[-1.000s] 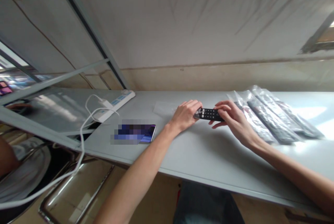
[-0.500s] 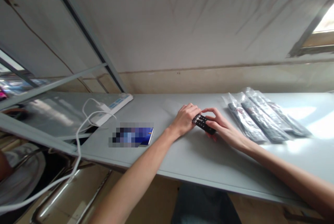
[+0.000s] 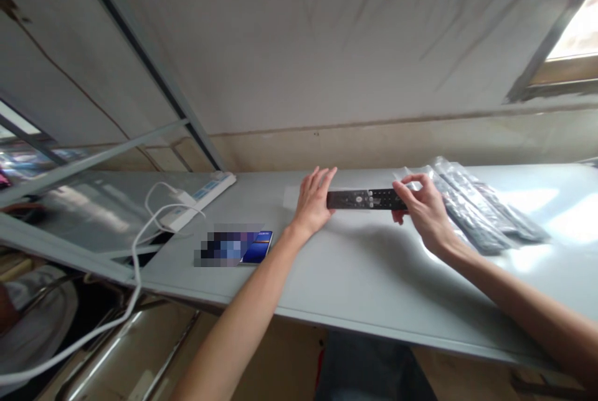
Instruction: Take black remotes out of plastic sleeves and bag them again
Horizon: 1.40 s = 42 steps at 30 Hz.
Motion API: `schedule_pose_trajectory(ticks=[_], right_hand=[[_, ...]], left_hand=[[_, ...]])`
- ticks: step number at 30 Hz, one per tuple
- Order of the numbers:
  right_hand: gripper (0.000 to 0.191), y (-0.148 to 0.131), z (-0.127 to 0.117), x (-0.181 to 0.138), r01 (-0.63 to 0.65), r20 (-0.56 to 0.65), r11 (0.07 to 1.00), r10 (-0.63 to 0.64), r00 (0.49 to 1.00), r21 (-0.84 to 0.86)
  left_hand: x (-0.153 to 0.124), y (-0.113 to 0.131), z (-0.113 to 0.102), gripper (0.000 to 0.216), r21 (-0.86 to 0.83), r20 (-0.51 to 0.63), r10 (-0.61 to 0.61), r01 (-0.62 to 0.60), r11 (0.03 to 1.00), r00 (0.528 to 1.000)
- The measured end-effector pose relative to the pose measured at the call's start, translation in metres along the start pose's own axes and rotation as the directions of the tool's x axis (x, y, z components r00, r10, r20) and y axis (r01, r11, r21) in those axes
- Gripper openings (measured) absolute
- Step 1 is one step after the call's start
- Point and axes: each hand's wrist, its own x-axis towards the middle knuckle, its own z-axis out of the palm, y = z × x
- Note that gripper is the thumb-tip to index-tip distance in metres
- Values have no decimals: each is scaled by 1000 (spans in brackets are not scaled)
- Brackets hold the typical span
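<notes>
A long black remote control (image 3: pixel 367 199) is held level above the table, its buttons facing me. My right hand (image 3: pixel 424 211) pinches its right end between thumb and fingers. At the other end, my left hand (image 3: pixel 314 200) has its fingers stretched out and apart, with the remote's tip against the hand near the thumb. A clear plastic sleeve (image 3: pixel 290 197) lies flat on the table behind my left hand, partly covered by it. Right of my right hand lie several dark items in clear plastic bags (image 3: pixel 486 211), partly hidden by that hand.
The grey table (image 3: pixel 355 289) runs along a wall. A phone (image 3: pixel 256 248), partly blurred out, lies left of my left forearm. Behind it sits a white power strip (image 3: pixel 200 200) with a white cable (image 3: pixel 139 251) hanging over the table's edge. A metal-framed chair (image 3: pixel 126 351) stands below.
The remote has turned from slanting to nearly level and shows more of its length. My right hand has moved right and up with it; my left hand's fingers have straightened and spread.
</notes>
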Motion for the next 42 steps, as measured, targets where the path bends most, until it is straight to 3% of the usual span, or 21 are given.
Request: schedule_pose_trajectory(ticks=[5,15,27,33,42], right_hand=[[45,7,-5,5,-7,-61,996,13,998,94],[53,10,-8,11,-93,-104,979,113,988,182],[55,16,-6,10,-118,-3,976,121,993,185],[56,17,2,4,-71,67,994,65,996,84],[58,4,13,-5,-86,131,995,78,988,58]], left_hand=[[1,-1,0,57,17,9,39,-39,999,999],[2,11,-6,24,2,116,13,-14,1000,993],[-1,17,-2,19,29,180,-7,2,1000,984],[-1,15,-2,16,28,243,10,-17,999,970],[0,11,-7,15,66,214,-20,6,998,977]])
